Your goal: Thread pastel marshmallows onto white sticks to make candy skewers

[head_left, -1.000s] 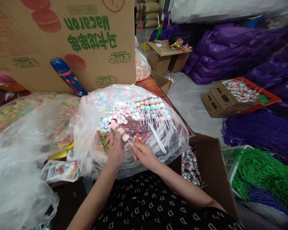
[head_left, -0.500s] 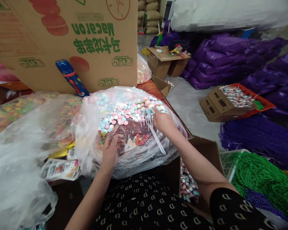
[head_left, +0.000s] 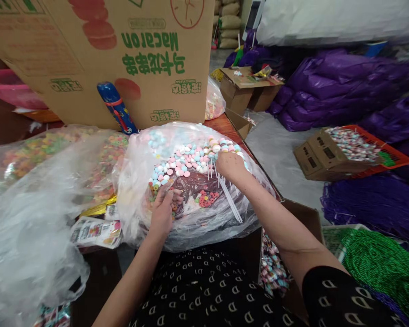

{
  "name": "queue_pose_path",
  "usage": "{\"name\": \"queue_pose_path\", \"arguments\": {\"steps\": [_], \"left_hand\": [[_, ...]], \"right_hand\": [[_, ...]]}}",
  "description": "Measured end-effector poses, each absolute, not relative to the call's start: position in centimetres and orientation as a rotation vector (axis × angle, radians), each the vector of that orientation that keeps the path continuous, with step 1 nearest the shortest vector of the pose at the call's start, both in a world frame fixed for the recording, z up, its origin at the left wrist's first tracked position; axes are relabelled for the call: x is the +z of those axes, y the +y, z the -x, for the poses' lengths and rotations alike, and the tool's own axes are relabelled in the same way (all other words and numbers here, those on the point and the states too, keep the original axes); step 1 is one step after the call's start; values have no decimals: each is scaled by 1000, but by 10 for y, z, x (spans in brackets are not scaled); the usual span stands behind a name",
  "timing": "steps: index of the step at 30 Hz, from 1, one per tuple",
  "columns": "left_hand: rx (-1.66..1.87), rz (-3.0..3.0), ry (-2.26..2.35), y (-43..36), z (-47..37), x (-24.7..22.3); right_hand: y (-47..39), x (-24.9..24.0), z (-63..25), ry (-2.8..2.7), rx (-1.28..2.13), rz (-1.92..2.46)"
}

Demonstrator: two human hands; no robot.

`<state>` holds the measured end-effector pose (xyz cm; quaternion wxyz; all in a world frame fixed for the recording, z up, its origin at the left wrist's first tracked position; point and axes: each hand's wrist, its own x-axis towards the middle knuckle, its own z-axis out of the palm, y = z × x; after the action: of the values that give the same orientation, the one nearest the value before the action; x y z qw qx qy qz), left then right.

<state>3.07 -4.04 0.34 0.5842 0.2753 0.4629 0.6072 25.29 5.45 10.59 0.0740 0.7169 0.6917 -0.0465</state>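
A clear bag (head_left: 7,149) at far left holds ring sweets (head_left: 37,156); next to it a blue bottle (head_left: 115,107) leans on a big carton (head_left: 102,59), which seems to prop it. My left hand (head_left: 162,211) hovers over the near edge of the spread, fingers parted, apparently holding nothing. Pastel candies (head_left: 187,161) and red rings (head_left: 208,198) lie loose on clear plastic (head_left: 204,231), perhaps spread for easy reach. Finished skewers (head_left: 221,145) sit beyond, sticks toward me, likely for handy gripping, with bare sticks (head_left: 231,202) just nearer. My right hand (head_left: 231,165) is curled over the skewers; I cannot tell whether its hidden fingers grip one. Below, an open box (head_left: 303,215) holds more sweets (head_left: 274,265); farther right, a brown box (head_left: 313,156) brims with others, and a white basket (head_left: 333,236) holds green cord (head_left: 385,263).
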Motion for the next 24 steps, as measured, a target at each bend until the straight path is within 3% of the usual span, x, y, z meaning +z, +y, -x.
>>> {"name": "queue_pose_path", "arguments": {"steps": [9, 14, 17, 19, 24], "left_hand": [[1335, -365, 793, -32, -22, 19], [1325, -340, 799, -24, -28, 21], [1365, -456, 853, -28, -35, 34], [1383, -511, 864, -38, -37, 49], [1336, -815, 829, -66, -43, 73]], "right_hand": [[42, 121, -260, 2237, -37, -2279], [0, 106, -227, 3092, 43, -2153], [-22, 74, -171, 3510, -322, -1629], [-19, 53, -138, 3477, -556, -1437], [24, 29, -118, 3181, -1264, -1887]]}}
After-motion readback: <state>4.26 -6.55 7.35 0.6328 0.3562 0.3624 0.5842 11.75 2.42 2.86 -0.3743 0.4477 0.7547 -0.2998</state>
